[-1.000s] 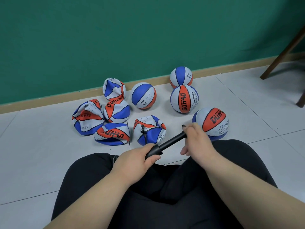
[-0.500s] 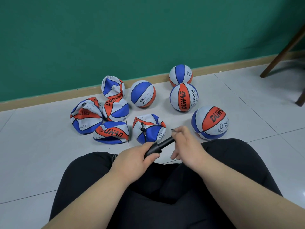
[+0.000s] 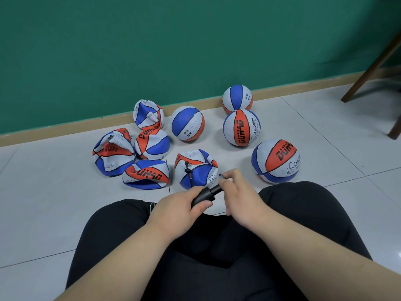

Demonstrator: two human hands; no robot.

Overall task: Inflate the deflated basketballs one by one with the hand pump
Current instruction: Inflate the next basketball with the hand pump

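The person sits on the tiled floor with the hand pump held low above the lap, just in front of the knees. The left hand has its grip clamped round the pump's black barrel to steady it. The right hand has its grip closed on the plunger end, close up against the barrel, so the stroke looks near its bottom. A thin black hose runs from the pump into the crumpled basketball lying just beyond the hands, near enough that the hose stays slack. Four other flat basketballs huddle to the left of it. Four round basketballs sit apart towards the right and the green wall, probably to keep finished ones separate.
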